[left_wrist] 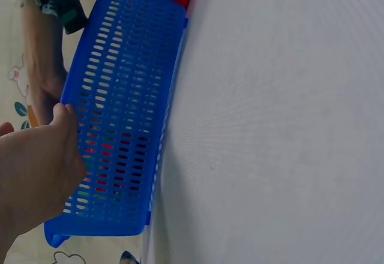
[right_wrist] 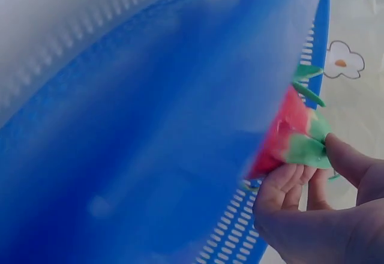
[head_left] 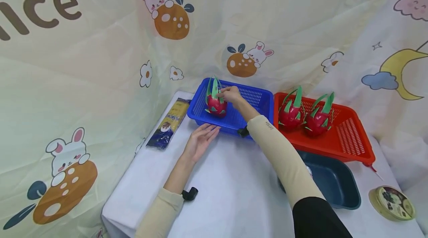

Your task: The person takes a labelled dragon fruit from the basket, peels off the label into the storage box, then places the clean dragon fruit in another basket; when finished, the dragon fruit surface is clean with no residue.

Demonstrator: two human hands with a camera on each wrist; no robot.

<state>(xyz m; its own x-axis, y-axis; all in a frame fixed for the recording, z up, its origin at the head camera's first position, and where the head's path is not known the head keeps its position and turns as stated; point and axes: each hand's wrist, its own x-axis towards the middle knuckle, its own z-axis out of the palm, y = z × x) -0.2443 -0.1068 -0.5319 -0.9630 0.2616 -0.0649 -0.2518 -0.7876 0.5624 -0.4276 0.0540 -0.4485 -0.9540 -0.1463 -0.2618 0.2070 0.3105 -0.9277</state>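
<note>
A red dragon fruit (head_left: 216, 105) with green leaves sits inside the blue basket (head_left: 262, 100), toward its left end. My right hand (head_left: 230, 95) pinches this fruit by its upper leafy part, thumb on a green scale in the right wrist view, where the fruit (right_wrist: 282, 135) is partly hidden behind a blurred blue surface. At the basket's near rim is my left hand (head_left: 200, 142), its fingers extended against the side. The left wrist view shows that hand (left_wrist: 39, 168) right at the perforated blue wall (left_wrist: 129, 66), with red showing through the slots.
Right of the blue basket, a red basket (head_left: 355, 134) holds two dragon fruits (head_left: 290, 114). In front of it stands a dark blue basin (head_left: 337, 182), partly behind my right sleeve. A round tin (head_left: 392, 203) lies at the right, and a gold-and-blue packet (head_left: 171, 123) at the left.
</note>
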